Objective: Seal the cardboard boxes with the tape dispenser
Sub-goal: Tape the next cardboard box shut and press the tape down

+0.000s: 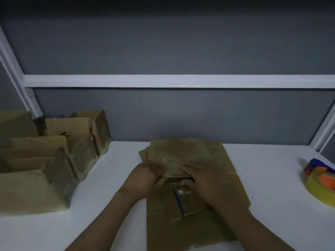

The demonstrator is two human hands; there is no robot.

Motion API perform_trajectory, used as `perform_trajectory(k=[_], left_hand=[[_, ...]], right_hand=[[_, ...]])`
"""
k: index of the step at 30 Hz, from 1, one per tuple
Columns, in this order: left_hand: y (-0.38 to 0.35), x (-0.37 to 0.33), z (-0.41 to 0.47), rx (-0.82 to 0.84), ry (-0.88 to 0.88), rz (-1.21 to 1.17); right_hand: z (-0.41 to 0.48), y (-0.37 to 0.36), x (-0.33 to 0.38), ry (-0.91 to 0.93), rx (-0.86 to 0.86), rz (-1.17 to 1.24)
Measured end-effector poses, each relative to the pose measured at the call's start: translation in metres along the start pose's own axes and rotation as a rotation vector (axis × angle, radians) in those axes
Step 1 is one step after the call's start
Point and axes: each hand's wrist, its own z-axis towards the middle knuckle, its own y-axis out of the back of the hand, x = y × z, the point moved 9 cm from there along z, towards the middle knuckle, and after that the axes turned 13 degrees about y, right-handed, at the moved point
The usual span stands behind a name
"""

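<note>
A flattened cardboard box (192,225) lies on the white table (108,223), nearest the person. The left hand (145,178) grips its raised flap (174,156) from the side with curled fingers. The right hand (204,180) pinches the same flap, thumb beneath. The tape dispenser (319,182) sits well apart at right. Taped boxes (54,160) stand at the far left.

Dim, bluish light throughout; the wall (163,42) darkens to near black at the top. The white table (112,178) is brightest, and a small glare streak lies on the rail (186,85). The flat box (181,154) and stacked boxes (36,160) look soft, without crisp edges. The side post (13,69) bends with wide-angle distortion.
</note>
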Motion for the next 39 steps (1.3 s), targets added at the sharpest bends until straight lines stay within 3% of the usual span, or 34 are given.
perform_trajectory(k=[5,7,9,14,18,23,28,31,34,39], left_hand=[[0.041,0.018,0.029,-0.257,0.054,-0.313],[0.053,0.034,0.047,-0.295,0.144,-0.474],[0.054,0.044,0.072,-0.23,0.232,-0.563],[0.059,0.026,0.145,-0.07,0.286,-0.508],[0.071,-0.029,0.182,0.0,0.205,-0.562],[0.075,-0.108,0.214,-0.11,0.184,-0.393],[0.068,-0.197,0.242,-0.06,0.119,-0.291],[0.047,-0.256,0.257,0.16,0.027,-0.285],[0.027,-0.307,0.264,0.33,-0.009,-0.294],[0.002,-0.344,0.275,0.317,0.152,-0.422]], right_hand=[[0.012,0.068,-0.017,0.009,-0.498,-0.067],[0.008,0.091,-0.033,-0.055,-0.587,-0.046],[-0.004,0.117,-0.05,-0.128,-0.687,0.034],[-0.034,0.171,-0.095,-0.26,-0.823,0.411],[-0.06,0.189,-0.156,-0.47,-0.833,0.539],[-0.076,0.183,-0.245,-0.666,-0.732,0.275],[-0.075,0.167,-0.315,-0.625,-0.733,0.615],[-0.083,0.171,-0.337,-0.511,-0.719,0.957],[-0.094,0.167,-0.356,-0.514,-0.511,1.199],[-0.107,0.159,-0.376,-0.534,-0.342,1.281]])
